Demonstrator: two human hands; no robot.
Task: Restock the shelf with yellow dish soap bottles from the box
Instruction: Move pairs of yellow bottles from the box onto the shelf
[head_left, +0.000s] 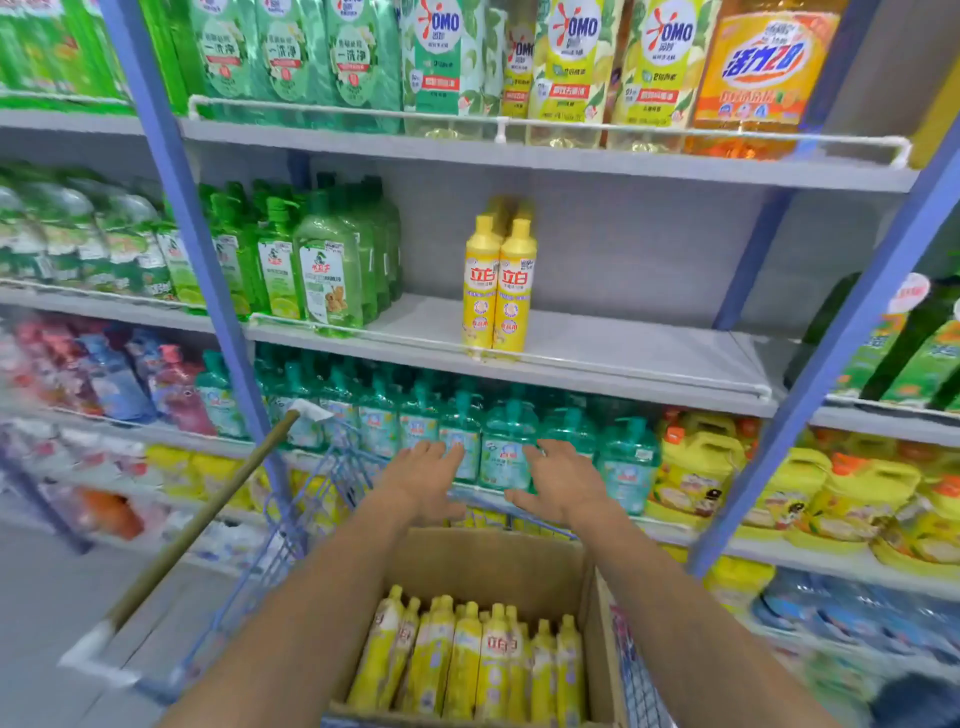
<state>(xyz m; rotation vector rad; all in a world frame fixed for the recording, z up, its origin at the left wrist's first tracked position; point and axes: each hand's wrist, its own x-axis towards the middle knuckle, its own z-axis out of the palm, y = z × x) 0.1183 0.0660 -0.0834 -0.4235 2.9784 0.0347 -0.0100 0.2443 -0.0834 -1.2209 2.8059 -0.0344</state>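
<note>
Several yellow dish soap bottles (498, 283) stand upright in a tight group on the grey middle shelf (623, 348), near its front rail. Below me a cardboard box (483, 564) sits in a blue wire cart (291, 525) and holds several more yellow bottles (467, 660), leaning close together. My left hand (423, 480) and my right hand (558, 486) hover side by side above the far edge of the box, in front of the lower shelf. Both have their fingers spread and hold nothing.
Green soap bottles (311, 254) fill the left end of the middle shelf; its right part is bare. Teal pump bottles (483, 436) line the shelf below, large yellow jugs (831, 493) to their right. A wooden broom handle (202, 514) leans at the cart's left. Blue uprights (852, 332) frame the bay.
</note>
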